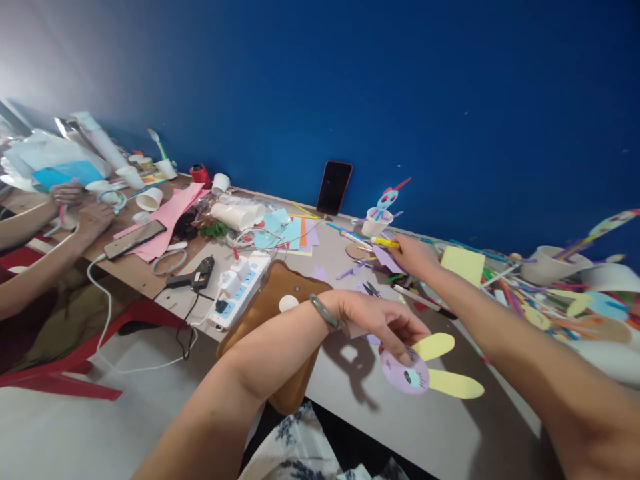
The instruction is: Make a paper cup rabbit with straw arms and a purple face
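Note:
My left hand [385, 320], with a green bangle on its wrist, pinches a purple paper rabbit face [403, 380]. The face has two long yellow ears and a drawn eye with lashes. Further back on the table, my right hand [415, 257] has its fingertips closed on a yellow pen [384, 242]. Beneath that hand lies a piece of purple paper [387, 260]. Scissors [371, 289] rest between my two hands. Close to the wall stands a paper cup [377, 222] holding a blue paper figure.
A brown cushion [285, 313] lies under my left forearm, beside a power strip [243, 287] and a glue gun [195, 275]. Craft sticks and paper cups [550, 263] crowd the right side. A phone [335, 188] leans on the blue wall. Another person's hands [93, 220] work at left.

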`<act>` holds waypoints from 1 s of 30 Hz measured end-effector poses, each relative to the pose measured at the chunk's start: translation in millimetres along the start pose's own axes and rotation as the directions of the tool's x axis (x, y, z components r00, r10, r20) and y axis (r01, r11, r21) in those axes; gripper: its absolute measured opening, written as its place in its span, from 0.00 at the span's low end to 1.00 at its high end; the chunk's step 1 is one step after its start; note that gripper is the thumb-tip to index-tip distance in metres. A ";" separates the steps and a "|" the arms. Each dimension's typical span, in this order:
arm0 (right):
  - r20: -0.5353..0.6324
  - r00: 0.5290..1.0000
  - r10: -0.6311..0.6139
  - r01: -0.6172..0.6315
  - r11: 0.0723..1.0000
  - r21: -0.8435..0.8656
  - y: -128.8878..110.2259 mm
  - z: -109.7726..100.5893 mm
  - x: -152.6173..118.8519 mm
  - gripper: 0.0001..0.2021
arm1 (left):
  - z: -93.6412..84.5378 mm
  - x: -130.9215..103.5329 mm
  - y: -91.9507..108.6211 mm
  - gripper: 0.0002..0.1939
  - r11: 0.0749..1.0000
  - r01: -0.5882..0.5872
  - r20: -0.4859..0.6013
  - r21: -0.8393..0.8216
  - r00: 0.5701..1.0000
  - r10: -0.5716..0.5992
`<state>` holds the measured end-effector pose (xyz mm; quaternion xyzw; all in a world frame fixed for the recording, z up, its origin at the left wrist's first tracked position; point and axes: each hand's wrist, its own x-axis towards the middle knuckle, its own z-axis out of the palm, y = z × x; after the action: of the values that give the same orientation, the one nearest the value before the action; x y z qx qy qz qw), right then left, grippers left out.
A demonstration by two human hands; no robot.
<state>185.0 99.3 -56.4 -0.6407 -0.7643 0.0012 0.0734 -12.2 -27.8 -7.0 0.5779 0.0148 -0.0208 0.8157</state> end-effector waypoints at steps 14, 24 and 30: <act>-0.069 0.993 -0.095 0.104 0.985 0.139 19.3 -3.3 -53.7 0.18 | 4.0 -2.7 -2.2 0.23 0.998 0.018 -0.044 -0.055 0.999 -0.020; -0.144 0.984 -0.102 0.131 0.969 0.211 1.8 -9.6 -63.8 0.18 | 5.6 -3.9 -0.7 0.20 0.998 -0.018 -0.129 -0.053 0.992 0.011; -0.143 0.990 -0.013 0.097 0.795 0.598 -23.6 -15.9 -74.7 0.17 | 1.6 -6.2 -2.4 0.16 0.958 -0.266 -0.302 -0.106 0.926 0.224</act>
<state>176.3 20.4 -46.7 -0.5600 -0.7358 0.2003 0.3239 -18.6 -29.9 -8.4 0.5111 0.0620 0.1668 0.8409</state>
